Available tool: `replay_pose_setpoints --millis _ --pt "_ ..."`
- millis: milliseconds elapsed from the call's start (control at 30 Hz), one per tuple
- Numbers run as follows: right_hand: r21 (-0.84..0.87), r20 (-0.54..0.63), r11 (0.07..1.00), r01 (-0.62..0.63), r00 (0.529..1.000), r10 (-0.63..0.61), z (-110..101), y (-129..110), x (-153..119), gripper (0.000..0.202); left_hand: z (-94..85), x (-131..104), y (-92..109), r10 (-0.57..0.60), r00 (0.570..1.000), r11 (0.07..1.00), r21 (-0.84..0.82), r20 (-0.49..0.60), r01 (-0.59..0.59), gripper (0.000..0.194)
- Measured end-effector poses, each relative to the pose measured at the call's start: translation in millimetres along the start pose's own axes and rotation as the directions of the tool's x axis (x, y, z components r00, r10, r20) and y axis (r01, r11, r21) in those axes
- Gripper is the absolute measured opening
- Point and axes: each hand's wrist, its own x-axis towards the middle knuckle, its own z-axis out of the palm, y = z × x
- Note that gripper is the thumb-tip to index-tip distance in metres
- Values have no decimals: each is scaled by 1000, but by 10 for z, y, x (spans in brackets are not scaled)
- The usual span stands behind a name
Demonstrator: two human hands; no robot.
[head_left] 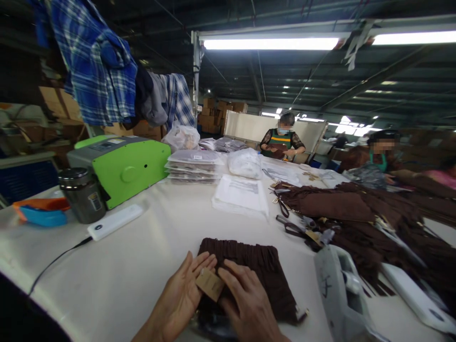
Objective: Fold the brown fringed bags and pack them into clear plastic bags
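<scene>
A dark brown gathered cloth item (274, 280) lies on the white table in front of me. Over its left edge is my left hand (181, 294), palm up with fingers stretched out. A tan cardboard tag (210, 284) rests against that hand's fingers. My right hand (247, 299) is palm down on the cloth just right of the tag, its fingers extended and its thumb near the tag's lower edge. Something dark and shiny lies below the hands, partly hidden.
Brown fringed items (331, 204) are heaped at the right, beside a grey tape dispenser (338, 289). Packed bags (194, 166) and white plastic sheets (241, 194) lie ahead. A green machine (131, 168), dark jar (81, 197) and white power bank (116, 222) stand left. Two people work beyond.
</scene>
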Motion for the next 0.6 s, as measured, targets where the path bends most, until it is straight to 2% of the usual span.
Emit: replay_pose_setpoints --millis 67,133,167,233,300,333,433,500,600 --pt "164 53 984 -63 997 55 -4 -50 223 17 -17 -29 -14 -14 1000 1000 9 15 13 56" --pt "313 140 924 -218 973 182 -12 -34 436 12 -99 -53 1 -13 1000 996 85 7 12 60" --pt "360 214 876 -321 942 257 -22 3 539 13 -166 -59 21 -10 1000 986 167 -5 11 65" --pt "357 391 792 -496 849 356 -43 119 738 14 -329 -63 80 25 999 922 386 -21 -15 74" --pt "286 532 777 -561 767 358 -47 260 921 16 -474 -60 144 143 990 805 584 -13 -108 75" --pt "250 575 792 -558 743 342 -35 325 1002 16 -521 -60 169 217 976 743 649 0 -166 71" --pt "167 592 845 -508 737 326 76 458 1187 13 -529 -81 195 419 907 595 746 29 -299 58" --pt "104 565 869 -483 748 348 195 486 1255 9 -455 -108 177 491 870 513 791 49 -334 53" --pt "28 513 886 -463 767 385 342 485 1273 14 -332 -124 140 546 829 353 864 121 -359 43"
